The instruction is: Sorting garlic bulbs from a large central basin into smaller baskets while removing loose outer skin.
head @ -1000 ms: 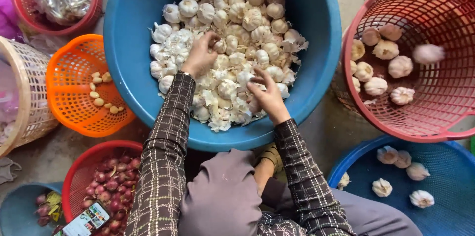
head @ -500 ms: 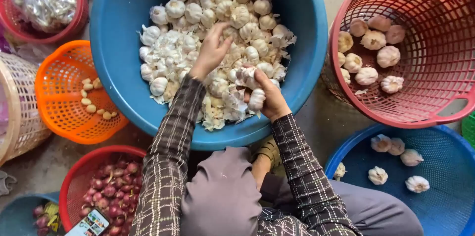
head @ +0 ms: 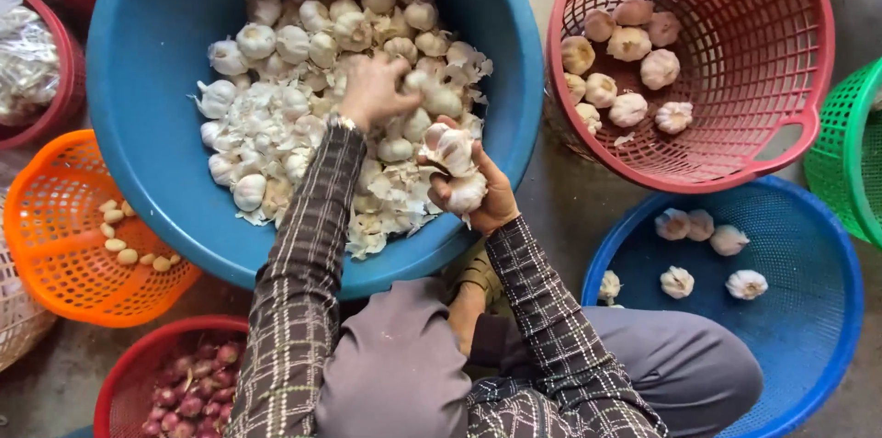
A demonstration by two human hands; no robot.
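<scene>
Leftmost, at nine o'clock, sits an orange basket [head: 64,254] with a few peeled cloves [head: 124,240] lying on its mesh floor; above it, at ten o'clock, a red basket [head: 57,102] holds a crumpled clear bag [head: 26,61]. At seven o'clock a red bowl [head: 138,374] contains small purple shallots [head: 188,387].

Next, filling the span from ten to twelve o'clock, is the big blue tub [head: 156,125], heaped with white garlic bulbs [head: 276,43] and loose papery skins [head: 377,217]. The left hand [head: 372,89] reaches into the heap near the tub's middle, its fingers curled narrow and resting on the bulbs there; whether they actually grip one I cannot tell. Just to its lower right, at the tub's five o'clock side, the right hand [head: 482,194] is raised off the pile, fingers closed around two garlic heads [head: 457,167], one above the other. Both arms wear dark checked sleeves [head: 303,291], and grey trousers [head: 643,364] show at six o'clock.

Further right, at one o'clock, a red mesh basket [head: 790,43] holds several garlic bulbs gathered on its left side. At four o'clock a blue basket [head: 808,328] holds a few scattered bulbs, well apart. At three o'clock, only the edge of a green basket [head: 854,162] shows.
</scene>
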